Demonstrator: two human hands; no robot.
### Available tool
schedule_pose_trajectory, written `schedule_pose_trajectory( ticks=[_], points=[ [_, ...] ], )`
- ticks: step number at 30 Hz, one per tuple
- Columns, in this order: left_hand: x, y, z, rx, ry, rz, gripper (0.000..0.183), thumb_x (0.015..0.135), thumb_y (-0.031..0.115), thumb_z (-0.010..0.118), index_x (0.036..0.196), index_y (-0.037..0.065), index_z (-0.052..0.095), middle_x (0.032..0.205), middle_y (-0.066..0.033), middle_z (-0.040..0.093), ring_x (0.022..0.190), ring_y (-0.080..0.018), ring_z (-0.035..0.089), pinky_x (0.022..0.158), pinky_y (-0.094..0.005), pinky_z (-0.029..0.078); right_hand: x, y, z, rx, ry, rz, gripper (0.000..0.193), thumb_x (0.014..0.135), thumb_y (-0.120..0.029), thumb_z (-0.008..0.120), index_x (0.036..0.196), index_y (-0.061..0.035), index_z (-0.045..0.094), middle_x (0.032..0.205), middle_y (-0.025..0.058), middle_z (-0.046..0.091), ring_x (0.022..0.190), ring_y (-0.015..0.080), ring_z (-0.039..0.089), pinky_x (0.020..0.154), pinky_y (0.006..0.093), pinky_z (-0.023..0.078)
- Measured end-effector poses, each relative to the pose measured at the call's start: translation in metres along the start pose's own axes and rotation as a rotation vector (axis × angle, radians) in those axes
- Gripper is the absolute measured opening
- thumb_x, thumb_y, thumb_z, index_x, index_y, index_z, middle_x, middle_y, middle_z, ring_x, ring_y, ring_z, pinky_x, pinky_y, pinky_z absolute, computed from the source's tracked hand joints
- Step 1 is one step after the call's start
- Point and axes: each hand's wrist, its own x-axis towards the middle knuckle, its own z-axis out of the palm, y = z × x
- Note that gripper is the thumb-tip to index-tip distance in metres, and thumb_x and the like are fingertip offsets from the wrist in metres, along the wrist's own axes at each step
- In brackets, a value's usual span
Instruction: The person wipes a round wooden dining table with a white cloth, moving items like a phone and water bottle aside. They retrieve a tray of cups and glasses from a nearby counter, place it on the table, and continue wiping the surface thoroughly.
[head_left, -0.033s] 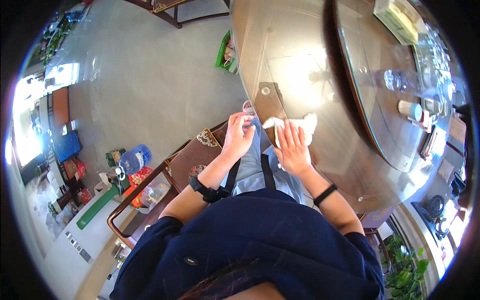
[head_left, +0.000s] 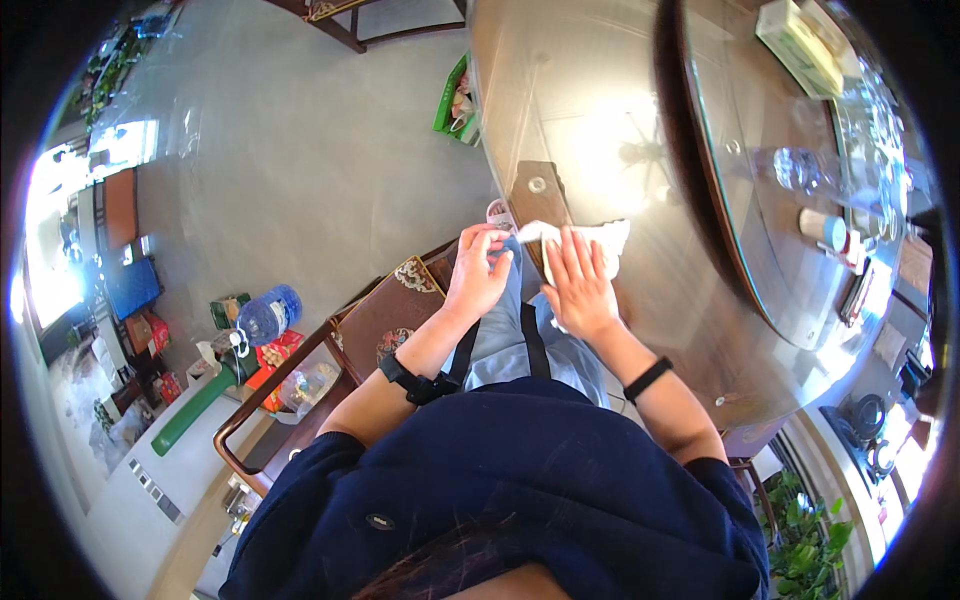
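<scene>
On the glass-topped table [head_left: 565,90], my right hand [head_left: 583,292] lies flat with its fingers stretched out over a crumpled white cloth or tissue [head_left: 612,240]. The cloth sticks out beyond the fingertips and to the right, close to the table's near-left edge; the part under the palm is hidden. Just off that edge, above my lap, my left hand [head_left: 480,272] hangs with loosely bent fingers and its thumb apart. I see nothing in it. A dark band circles each wrist.
A raised glass turntable [head_left: 715,185] carries a tissue box [head_left: 800,45], a plastic bottle [head_left: 795,170] and a small cylindrical container [head_left: 822,228]. To my left stands a wooden chair [head_left: 385,310]; past it are a large blue water bottle [head_left: 268,315] and a green bag [head_left: 455,105] on the floor.
My right hand and the white cloth have slid slightly left and away from me over the tabletop. The left hand stays almost in place. The whole view has shifted a little.
</scene>
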Motion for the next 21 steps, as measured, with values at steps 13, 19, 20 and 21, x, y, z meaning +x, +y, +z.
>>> schedule_pose_trajectory(
  ticks=[13,19,20,21],
  points=[
    [0.109,0.020,-0.054,0.014,0.161,0.104,0.027,0.088,0.003,0.063,0.114,0.002,0.058,0.129,-0.0174,0.046,0.101,-0.0261,0.062,0.085,-0.0358,0.053,0.321,0.027,-0.022,-0.089,0.331,-0.052,0.063,0.099,-0.043,0.043,0.149,-0.0037,0.035,0.157,0.0189,0.028,0.147,0.0314,0.024,0.120,0.0472,0.017],
    [0.136,0.025,-0.058,-0.062,0.212,0.153,0.029,0.087,0.002,0.064,0.115,0.004,0.058,0.129,-0.0170,0.046,0.098,-0.0263,0.062,0.085,-0.0348,0.053,0.195,0.014,-0.031,-0.049,0.150,0.010,0.064,0.097,-0.035,0.049,0.148,0.0000,0.034,0.156,0.0214,0.028,0.145,0.0362,0.026,0.120,0.0477,0.017],
    [0.137,0.024,-0.059,-0.055,0.186,0.107,0.028,0.087,0.002,0.064,0.114,0.004,0.058,0.127,-0.0164,0.047,0.098,-0.0259,0.062,0.085,-0.0343,0.052,0.158,0.008,-0.036,-0.050,0.057,0.070,0.065,0.096,-0.033,0.051,0.148,0.0017,0.034,0.156,0.0227,0.028,0.146,0.0362,0.026,0.121,0.0476,0.017],
    [0.139,0.024,-0.059,-0.044,0.184,0.139,0.028,0.086,0.002,0.064,0.113,0.003,0.058,0.127,-0.0161,0.048,0.098,-0.0254,0.062,0.085,-0.0341,0.052,0.124,-0.002,-0.039,-0.033,-0.035,0.153,0.062,0.095,-0.032,0.050,0.144,0.0052,0.038,0.151,0.0270,0.034,0.142,0.0396,0.030,0.119,0.0501,0.020]
  ],
)
